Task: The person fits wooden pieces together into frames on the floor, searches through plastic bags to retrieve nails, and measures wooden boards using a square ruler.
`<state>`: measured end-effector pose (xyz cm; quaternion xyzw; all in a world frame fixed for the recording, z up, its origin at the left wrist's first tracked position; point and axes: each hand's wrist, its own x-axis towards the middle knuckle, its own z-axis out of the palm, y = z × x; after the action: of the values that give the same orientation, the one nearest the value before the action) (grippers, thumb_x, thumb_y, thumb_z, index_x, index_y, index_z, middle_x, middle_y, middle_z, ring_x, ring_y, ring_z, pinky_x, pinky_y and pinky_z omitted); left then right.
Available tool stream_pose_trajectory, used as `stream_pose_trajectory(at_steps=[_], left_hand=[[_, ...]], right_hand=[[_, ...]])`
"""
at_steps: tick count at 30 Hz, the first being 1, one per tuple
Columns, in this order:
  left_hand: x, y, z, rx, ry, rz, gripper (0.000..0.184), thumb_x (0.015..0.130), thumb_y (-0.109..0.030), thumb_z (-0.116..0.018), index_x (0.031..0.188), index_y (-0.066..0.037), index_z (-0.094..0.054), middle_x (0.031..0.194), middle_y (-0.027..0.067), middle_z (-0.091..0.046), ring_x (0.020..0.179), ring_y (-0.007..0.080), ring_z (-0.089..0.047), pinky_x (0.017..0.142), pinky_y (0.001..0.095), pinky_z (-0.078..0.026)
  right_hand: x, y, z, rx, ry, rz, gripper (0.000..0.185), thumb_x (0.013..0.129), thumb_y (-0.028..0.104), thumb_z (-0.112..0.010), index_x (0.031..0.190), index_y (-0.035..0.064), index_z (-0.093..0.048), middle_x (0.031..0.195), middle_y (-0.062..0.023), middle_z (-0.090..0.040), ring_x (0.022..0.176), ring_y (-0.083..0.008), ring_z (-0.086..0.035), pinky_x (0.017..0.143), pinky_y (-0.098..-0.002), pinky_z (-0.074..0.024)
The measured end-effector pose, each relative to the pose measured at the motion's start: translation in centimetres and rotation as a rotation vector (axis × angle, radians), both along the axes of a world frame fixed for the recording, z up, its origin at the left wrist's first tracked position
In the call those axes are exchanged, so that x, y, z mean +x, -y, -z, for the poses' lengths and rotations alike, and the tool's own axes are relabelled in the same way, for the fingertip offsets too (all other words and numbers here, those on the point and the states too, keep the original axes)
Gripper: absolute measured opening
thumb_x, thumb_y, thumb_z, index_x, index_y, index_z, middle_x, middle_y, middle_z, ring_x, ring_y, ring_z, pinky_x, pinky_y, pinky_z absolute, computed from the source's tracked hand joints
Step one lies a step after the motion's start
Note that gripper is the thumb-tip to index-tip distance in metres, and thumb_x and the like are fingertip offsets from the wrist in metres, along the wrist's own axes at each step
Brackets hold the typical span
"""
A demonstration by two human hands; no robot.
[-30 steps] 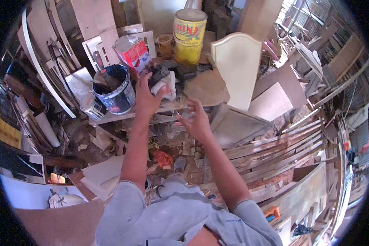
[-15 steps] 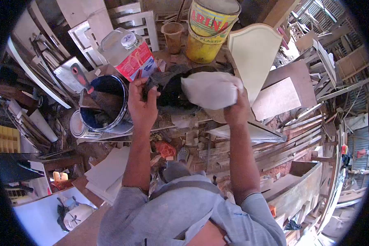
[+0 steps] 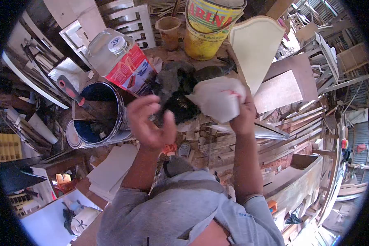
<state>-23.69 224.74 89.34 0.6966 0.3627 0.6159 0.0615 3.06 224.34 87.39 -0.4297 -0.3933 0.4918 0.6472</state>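
Observation:
My right hand (image 3: 244, 117) grips a crumpled white plastic bag (image 3: 219, 100) with a small red mark on it, at its right edge. My left hand (image 3: 147, 125) is raised over the front of the bench, fingers apart and slightly blurred, holding nothing. Just beyond it lies a dark grey and black cloth or bag (image 3: 176, 82), bunched up on the bench. To the left of this hand stand a dark-stained bucket (image 3: 121, 110) and a clear jug with a red label (image 3: 129, 69). A scraper with a red and grey handle (image 3: 69, 90) rests across the bucket.
At the back of the bench stand a yellow plastic bucket (image 3: 205, 41) and a brown cup (image 3: 168, 33). A cream panel (image 3: 254, 45) leans at the right. Stacked wood strips (image 3: 274, 143) lie to the right, and pale boards (image 3: 112, 172) are below left.
My left hand has let go of the dark cloth and come nearer to me, its fingers opening. The white bag in my right hand has moved slightly right and closer, showing its red mark.

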Motion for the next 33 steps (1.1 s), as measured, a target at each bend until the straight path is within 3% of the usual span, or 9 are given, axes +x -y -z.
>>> stream_pose_trajectory(at_steps=[2, 5, 9, 14, 17, 20, 27, 30, 33], left_hand=[[1.5, 0.6, -0.8, -0.097, 0.000, 0.167, 0.053, 0.081, -0.017, -0.086, 0.123, 0.000, -0.059, 0.129, 0.0201, -0.063, 0.115, 0.0344, -0.064, 0.101, 0.0421, -0.051], [3.3, 0.5, -2.6, -0.336, -0.019, 0.174, 0.051, 0.077, -0.015, -0.089, 0.118, -0.002, -0.061, 0.111, 0.0175, -0.069, 0.101, 0.0312, -0.070, 0.093, 0.0421, -0.055], [-0.6, 0.2, -0.8, -0.522, -0.118, 0.158, 0.037, 0.081, -0.005, -0.082, 0.112, 0.000, -0.062, 0.094, 0.0147, -0.069, 0.087, 0.0270, -0.073, 0.082, 0.0377, -0.057], [0.1, 2.1, -0.8, -0.548, 0.150, 0.161, 0.036, 0.090, -0.003, -0.072, 0.123, 0.000, -0.057, 0.111, 0.0128, -0.068, 0.099, 0.0221, -0.069, 0.091, 0.0371, -0.055], [-0.4, 2.2, 0.8, -0.561, 0.296, 0.216, 0.040, 0.096, -0.007, -0.070, 0.131, 0.001, -0.053, 0.122, 0.0115, -0.064, 0.107, 0.0204, -0.065, 0.098, 0.0368, -0.052], [-1.7, 1.9, 2.1, -0.552, 0.335, 0.210, 0.038, 0.101, -0.011, -0.069, 0.134, 0.001, -0.053, 0.125, 0.0108, -0.061, 0.112, 0.0196, -0.063, 0.101, 0.0353, -0.050], [-2.4, 2.1, 2.2, -0.526, 0.307, 0.307, 0.037, 0.099, -0.002, -0.065, 0.136, -0.001, -0.058, 0.134, 0.0121, -0.060, 0.112, 0.0185, -0.061, 0.099, 0.0334, -0.050], [-0.9, 1.7, -0.3, -0.395, 0.312, 0.285, 0.037, 0.089, 0.005, -0.068, 0.124, -0.004, -0.068, 0.137, 0.0154, -0.062, 0.103, 0.0192, -0.062, 0.094, 0.0331, -0.050], [-2.3, 1.2, -1.6, -0.304, 0.064, 0.478, 0.022, 0.081, 0.003, -0.070, 0.102, -0.004, -0.075, 0.136, 0.0178, -0.065, 0.098, 0.0204, -0.063, 0.089, 0.0326, -0.050]], right_hand=[[-2.4, -0.3, -0.8, 0.030, 0.503, -0.075, 0.036, 0.091, 0.005, -0.075, 0.127, 0.0014, -0.067, 0.114, -0.0116, -0.074, 0.108, -0.0232, -0.071, 0.096, -0.0364, -0.0561], [-5.3, -0.5, -4.0, 0.032, 0.716, -0.245, 0.045, 0.084, -0.002, -0.077, 0.127, 0.0034, -0.067, 0.117, -0.0097, -0.074, 0.108, -0.0209, -0.071, 0.095, -0.0360, -0.0566], [-4.3, -0.7, -4.1, 0.029, 0.397, -0.259, 0.050, 0.087, -0.009, -0.075, 0.133, 0.0024, -0.062, 0.123, -0.0090, -0.069, 0.114, -0.0181, -0.066, 0.097, -0.0332, -0.0552], [-6.0, -0.5, -5.5, 0.111, 0.011, -0.462, 0.052, 0.084, -0.009, -0.079, 0.132, -0.0001, -0.062, 0.125, -0.0098, -0.069, 0.119, -0.0190, -0.065, 0.099, -0.0328, -0.0558], [-6.1, 0.4, -6.1, 0.067, 0.321, -0.578, 0.047, 0.086, -0.008, -0.080, 0.129, 0.0009, -0.064, 0.124, -0.0093, -0.068, 0.119, -0.0185, -0.065, 0.101, -0.0332, -0.0548], [-4.4, 1.4, -6.0, -0.088, 0.536, -0.312, 0.042, 0.085, -0.012, -0.076, 0.123, 0.0015, -0.067, 0.123, -0.0079, -0.068, 0.118, -0.0183, -0.066, 0.099, -0.0328, -0.0553], [1.0, 2.6, -9.0, 0.075, 0.729, -0.114, 0.044, 0.073, -0.014, -0.073, 0.114, 0.0026, -0.070, 0.115, -0.0073, -0.068, 0.104, -0.0167, -0.068, 0.090, -0.0326, -0.0547], [-1.1, 3.5, -11.2, 0.360, 0.635, -0.469, 0.038, 0.078, -0.007, -0.078, 0.114, 0.0026, -0.071, 0.115, -0.0094, -0.070, 0.103, -0.0201, -0.069, 0.090, -0.0348, -0.0546], [-4.4, 4.7, -13.3, 0.269, 0.559, -0.939, 0.022, 0.087, 0.007, -0.079, 0.108, 0.0027, -0.074, 0.108, -0.0083, -0.073, 0.102, -0.0197, -0.070, 0.091, -0.0367, -0.0549]])
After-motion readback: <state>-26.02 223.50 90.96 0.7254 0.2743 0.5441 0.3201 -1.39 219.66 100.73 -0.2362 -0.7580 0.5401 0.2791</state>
